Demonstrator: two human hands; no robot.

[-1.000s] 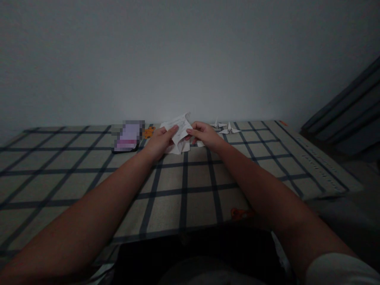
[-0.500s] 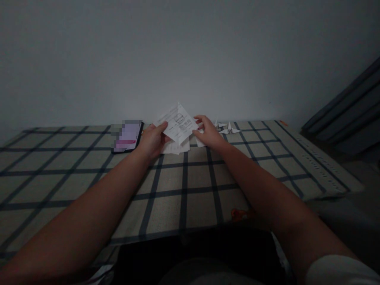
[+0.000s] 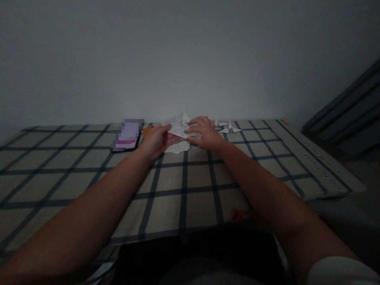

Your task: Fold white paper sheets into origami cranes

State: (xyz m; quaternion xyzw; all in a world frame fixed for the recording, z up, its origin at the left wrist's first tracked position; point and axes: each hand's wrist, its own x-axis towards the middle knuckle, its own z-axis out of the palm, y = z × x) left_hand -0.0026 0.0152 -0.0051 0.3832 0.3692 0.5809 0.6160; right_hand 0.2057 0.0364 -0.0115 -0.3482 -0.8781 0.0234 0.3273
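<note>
Between my hands is a printed sheet of paper (image 3: pixel 178 126), tilted above the table with a raised point at its far side. My left hand (image 3: pixel 156 139) pinches its left edge, thumb on top and fingers beneath. My right hand (image 3: pixel 204 132) lies over its right part, fingers bent and touching the paper; some of the sheet is hidden under them. Below the held sheet, more white paper sheets (image 3: pixel 179 147) lie on the cloth. Two folded paper cranes, the nearer one (image 3: pixel 230 129) with spread wings, rest just right of my right hand.
A phone (image 3: pixel 127 136) with a lit screen, partly pixelated, lies left of my left hand. An orange item (image 3: pixel 147 130) sits behind that hand. Another orange thing (image 3: pixel 239 214) is near the front edge of the checked tablecloth (image 3: pixel 169 178). A wall rises behind.
The paper has been lowered and tilted flatter. My right hand has moved left from its right corner onto its surface. The orange item behind my left hand shows more.
</note>
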